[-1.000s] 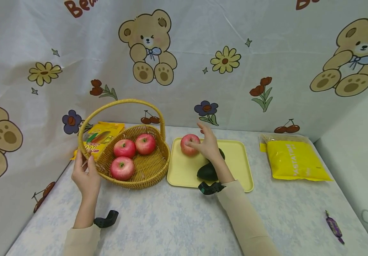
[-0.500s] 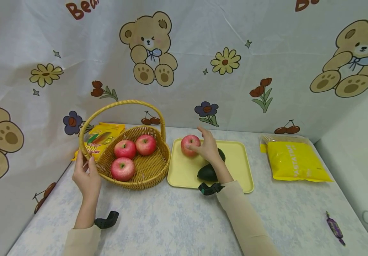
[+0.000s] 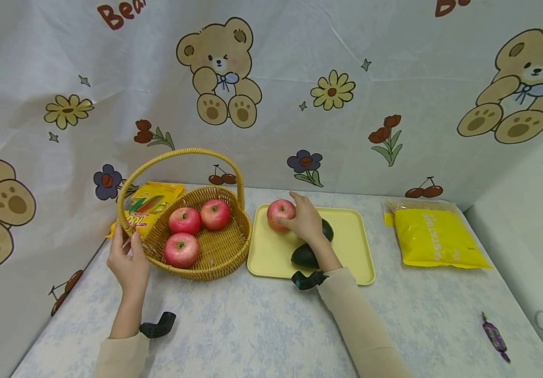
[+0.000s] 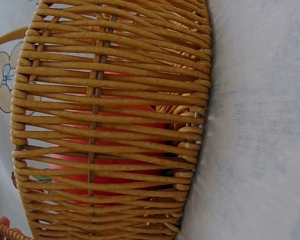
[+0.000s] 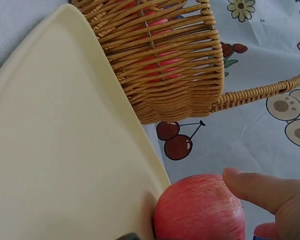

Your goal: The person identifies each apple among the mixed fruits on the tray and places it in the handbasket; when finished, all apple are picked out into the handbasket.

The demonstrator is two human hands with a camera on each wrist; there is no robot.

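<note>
In the head view, my left hand [image 3: 128,265] holds the base of the wicker basket's handle [image 3: 122,210] at its left side. The yellow-brown wicker basket [image 3: 224,247] stands on the table with three red apples [image 3: 181,250] inside. My right hand [image 3: 306,220] is at another red apple [image 3: 278,211] on a pale yellow tray [image 3: 262,262]. Its thumb [image 5: 250,187] lies over the apple's edge in the right wrist view, and the other fingers are spread past its far side; no firm grip shows. Beneath my right wrist lie two dark green avocados [image 3: 305,256], partly hidden.
A yellow snack bag [image 3: 158,194] lies behind the basket. Right of the tray lies a yellow pasta packet [image 3: 436,236], and a purple wrapped candy [image 3: 494,336] is near the table's right edge. A bear-print cloth [image 3: 271,131] hangs behind.
My right hand has come down slightly and nearer to the apple on the tray, its fingers drawing in a little. My left hand stays on the basket handle.
</note>
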